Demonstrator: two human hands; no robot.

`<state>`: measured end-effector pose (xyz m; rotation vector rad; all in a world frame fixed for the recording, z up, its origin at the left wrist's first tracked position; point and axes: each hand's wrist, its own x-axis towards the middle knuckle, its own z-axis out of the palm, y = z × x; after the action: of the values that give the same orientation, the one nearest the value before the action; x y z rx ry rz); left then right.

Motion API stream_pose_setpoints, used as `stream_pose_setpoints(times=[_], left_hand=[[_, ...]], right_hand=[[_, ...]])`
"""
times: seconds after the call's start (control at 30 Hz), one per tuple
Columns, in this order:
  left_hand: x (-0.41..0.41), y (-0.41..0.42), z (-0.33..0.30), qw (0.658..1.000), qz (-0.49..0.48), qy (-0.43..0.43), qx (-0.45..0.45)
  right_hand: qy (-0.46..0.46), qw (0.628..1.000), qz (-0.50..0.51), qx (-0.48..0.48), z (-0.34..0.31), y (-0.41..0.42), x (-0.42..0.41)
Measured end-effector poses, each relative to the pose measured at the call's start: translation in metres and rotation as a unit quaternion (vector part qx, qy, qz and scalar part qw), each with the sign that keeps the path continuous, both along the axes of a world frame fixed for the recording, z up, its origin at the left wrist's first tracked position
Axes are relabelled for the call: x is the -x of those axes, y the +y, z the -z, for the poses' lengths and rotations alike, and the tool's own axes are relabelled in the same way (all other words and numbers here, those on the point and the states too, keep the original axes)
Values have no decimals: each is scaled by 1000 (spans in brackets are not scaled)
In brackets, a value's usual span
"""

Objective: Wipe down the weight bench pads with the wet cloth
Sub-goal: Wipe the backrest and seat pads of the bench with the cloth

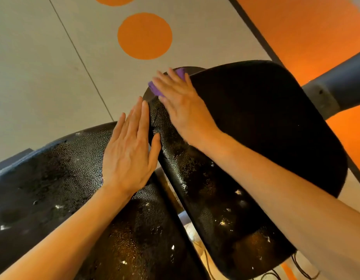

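Right hand point(183, 104) presses the purple wet cloth point(154, 88) flat-fingered onto the back pad point(255, 128) at 12 o'clock; left hand point(130, 150), grip released, rests on the seat pad point(54, 168).

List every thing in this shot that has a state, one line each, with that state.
purple cloth: pressed flat under the right hand at the far end of the right pad, mostly covered.
right hand: fingers straight, pressing on the cloth.
left hand: flat, fingers straight, resting on the left pad's edge.
left pad: glistening, with white flecks.
right pad: glistening near the hands, worn patches toward the near end.
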<state>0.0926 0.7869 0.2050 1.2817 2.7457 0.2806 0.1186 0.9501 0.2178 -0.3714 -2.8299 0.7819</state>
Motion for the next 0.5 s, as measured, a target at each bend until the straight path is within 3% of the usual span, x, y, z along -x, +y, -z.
stream_pose_setpoints(times=[0.13,0.27,0.33,0.43,0.5], left_hand=[[1,-1,1,1000,3,1,-5],[0,-1,0,1000,0,-3,-9],[-1,0,-2,1000,2,-4,-9],[-1,0,-1,1000,1,3,-12],[-1,0,0,1000,4,3,-10]], right_hand=[[-19,999,5,25,4,6,-71],[-76,997,-16,-12,1,-20,-163],[-57,998,-2,14,2,-3,-132],[-25,992,118,40,3,22,-45],[-30,988,148,29,6,24,-36]])
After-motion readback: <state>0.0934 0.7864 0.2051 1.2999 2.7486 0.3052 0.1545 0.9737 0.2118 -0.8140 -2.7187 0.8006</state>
